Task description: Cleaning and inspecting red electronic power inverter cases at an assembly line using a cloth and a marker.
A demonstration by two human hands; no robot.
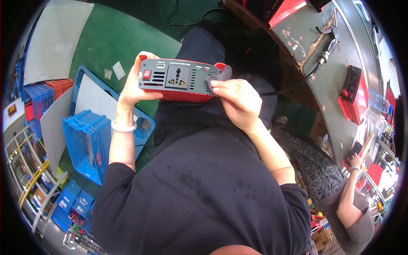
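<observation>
- Holding the red-and-dark-grey power unit (pixel 180 78) above the lap, with its socketed end panel facing up into view; cannot tell whether resting on the legs or held clear of them.
- Clasping the unit's left end in the left hand (pixel 132 87), with digits at both the upper and lower edges, spread about as wide as the casing is thick.
- Pinching a dark grey cloth (pixel 222 78) narrowly between thumb and fingers of the right hand (pixel 240 102), folded against the unit's right edge and covering that corner of the panel.
- Bare across the middle, between the two hands, with the red switch (pixel 146 75) near the left edge and the socket (pixel 177 76) at centre.
- Open beyond the unit's upper left, over green floor (pixel 123 34); bounded lower down by a blue crate (pixel 87 140), well apart from the left forearm.
- Bounded on the right by the brown-edged workbench (pixel 329 89), well apart from the right hand.
- Crossed in that gap by a black cable (pixel 307 78), running from a connector (pixel 325 56) on the bench, over the edge, toward the right hand.
- Set back on the bench, a second red-and-black unit (pixel 352 85); farther along, a co-worker's hand (pixel 355 160), well away.
</observation>
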